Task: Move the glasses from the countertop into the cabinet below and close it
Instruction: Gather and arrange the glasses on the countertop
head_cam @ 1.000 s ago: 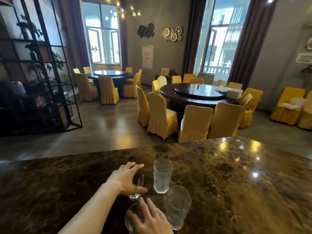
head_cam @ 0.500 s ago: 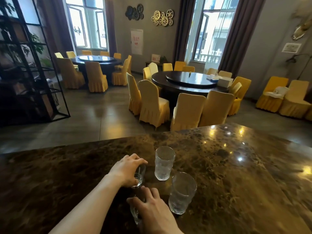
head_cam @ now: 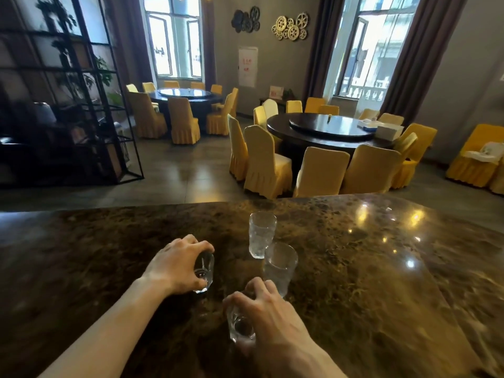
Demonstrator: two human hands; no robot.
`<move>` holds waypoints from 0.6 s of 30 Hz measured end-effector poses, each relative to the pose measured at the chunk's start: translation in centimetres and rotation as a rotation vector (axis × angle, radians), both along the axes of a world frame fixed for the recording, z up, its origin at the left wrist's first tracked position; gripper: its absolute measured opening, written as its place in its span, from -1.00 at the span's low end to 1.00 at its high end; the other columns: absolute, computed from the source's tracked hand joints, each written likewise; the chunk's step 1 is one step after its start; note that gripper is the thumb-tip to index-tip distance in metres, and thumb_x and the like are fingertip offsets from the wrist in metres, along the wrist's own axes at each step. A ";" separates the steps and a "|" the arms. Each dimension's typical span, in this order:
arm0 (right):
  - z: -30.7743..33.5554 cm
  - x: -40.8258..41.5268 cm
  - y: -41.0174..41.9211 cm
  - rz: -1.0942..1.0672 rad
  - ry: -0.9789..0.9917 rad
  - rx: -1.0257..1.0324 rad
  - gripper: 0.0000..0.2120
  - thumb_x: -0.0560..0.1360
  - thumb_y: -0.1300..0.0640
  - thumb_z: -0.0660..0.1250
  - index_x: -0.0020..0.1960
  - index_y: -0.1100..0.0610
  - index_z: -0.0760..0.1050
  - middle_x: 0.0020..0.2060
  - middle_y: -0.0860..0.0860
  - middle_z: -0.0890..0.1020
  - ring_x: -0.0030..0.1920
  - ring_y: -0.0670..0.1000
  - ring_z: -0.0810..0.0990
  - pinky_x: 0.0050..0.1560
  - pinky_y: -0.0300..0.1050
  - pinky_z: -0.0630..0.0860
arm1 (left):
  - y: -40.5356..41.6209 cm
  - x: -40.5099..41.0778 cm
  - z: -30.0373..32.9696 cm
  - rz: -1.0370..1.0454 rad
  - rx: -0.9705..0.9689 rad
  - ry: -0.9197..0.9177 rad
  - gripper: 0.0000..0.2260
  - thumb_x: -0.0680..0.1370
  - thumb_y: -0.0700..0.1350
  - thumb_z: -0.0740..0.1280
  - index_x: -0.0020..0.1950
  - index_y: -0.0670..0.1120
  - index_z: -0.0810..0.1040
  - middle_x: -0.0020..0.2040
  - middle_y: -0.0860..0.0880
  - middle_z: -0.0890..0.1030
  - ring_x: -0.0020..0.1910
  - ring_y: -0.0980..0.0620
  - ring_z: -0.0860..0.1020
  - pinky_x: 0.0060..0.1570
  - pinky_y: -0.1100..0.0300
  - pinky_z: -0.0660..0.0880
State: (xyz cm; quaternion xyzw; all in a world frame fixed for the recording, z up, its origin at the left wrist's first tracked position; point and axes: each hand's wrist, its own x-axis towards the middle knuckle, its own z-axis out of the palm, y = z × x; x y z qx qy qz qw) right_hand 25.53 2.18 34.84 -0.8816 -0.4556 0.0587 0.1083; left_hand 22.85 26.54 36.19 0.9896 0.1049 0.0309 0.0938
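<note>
Several clear glasses stand on the dark marble countertop [head_cam: 354,268]. My left hand [head_cam: 174,266] grips a short glass [head_cam: 204,272] from above, fingers curled over its rim. Nearer to me, my right hand [head_cam: 270,320] grips a second short glass [head_cam: 240,326] from above. A tall textured glass [head_cam: 261,234] stands untouched behind them. Another tall glass [head_cam: 279,268] stands just beyond my right fingers. The cabinet below is out of view.
The countertop's far edge [head_cam: 245,201] drops to a dining room floor. Round dark tables [head_cam: 327,129] ringed by yellow-covered chairs [head_cam: 266,165] stand beyond. A black metal shelf frame [head_cam: 81,105] rises at the left.
Both hands have closed over the two short glasses; a second ago the left fingers were spread above its glass. The view has tilted and shifted a little.
</note>
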 end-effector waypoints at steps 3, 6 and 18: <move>0.8 -0.8 -4.3 0.020 -0.017 0.024 -0.36 0.40 -0.11 0.52 0.38 -0.25 0.29 0.26 -0.01 0.35 0.28 0.05 0.33 0.17 0.07 0.57 | -3.5 -4.3 1.1 0.033 0.007 0.008 -0.35 0.34 0.23 0.52 0.38 0.29 0.38 0.28 0.16 0.43 0.27 0.09 0.42 0.23 0.10 0.46; 1.5 -1.4 -9.9 0.044 -0.030 0.043 -0.39 0.39 -0.11 0.53 0.34 -0.26 0.31 0.23 -0.04 0.37 0.24 0.03 0.36 0.13 0.00 0.57 | -8.0 -8.9 1.8 0.067 0.023 0.013 -0.34 0.33 0.25 0.52 0.39 0.29 0.38 0.26 0.19 0.42 0.25 0.12 0.42 0.22 0.12 0.46; 2.8 -3.6 -23.8 0.018 -0.094 -0.028 -0.34 0.36 -0.14 0.54 0.36 -0.26 0.31 0.21 -0.02 0.38 0.19 0.05 0.38 0.06 -0.01 0.59 | -21.0 -20.2 1.5 0.128 0.032 0.030 -0.36 0.30 0.27 0.51 0.34 0.32 0.39 0.17 0.28 0.41 0.15 0.19 0.43 0.11 0.23 0.50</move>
